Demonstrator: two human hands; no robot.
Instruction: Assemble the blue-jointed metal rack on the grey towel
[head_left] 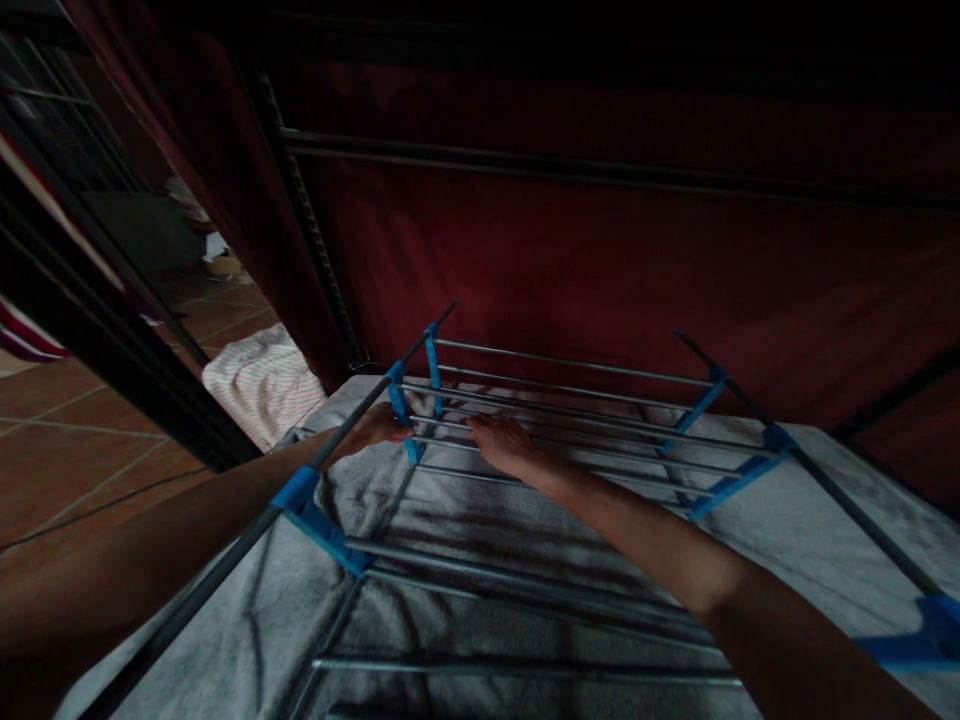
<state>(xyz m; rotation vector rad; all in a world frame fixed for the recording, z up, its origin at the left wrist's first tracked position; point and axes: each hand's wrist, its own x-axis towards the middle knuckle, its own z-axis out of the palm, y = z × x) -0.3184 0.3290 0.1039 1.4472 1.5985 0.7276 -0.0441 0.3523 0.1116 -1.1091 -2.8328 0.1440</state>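
left hand: your fingers meet the far-left blue bracket, perhaps steadying a rod there; i cannot tell whether they pinch.
right hand: just right of it, at the far rods, likely supporting their span; closure unclear.
rack: before you, on the grey blanket, maybe for cushioning.
writing: none legible.

Blue brackets, grey rods, curtain — red
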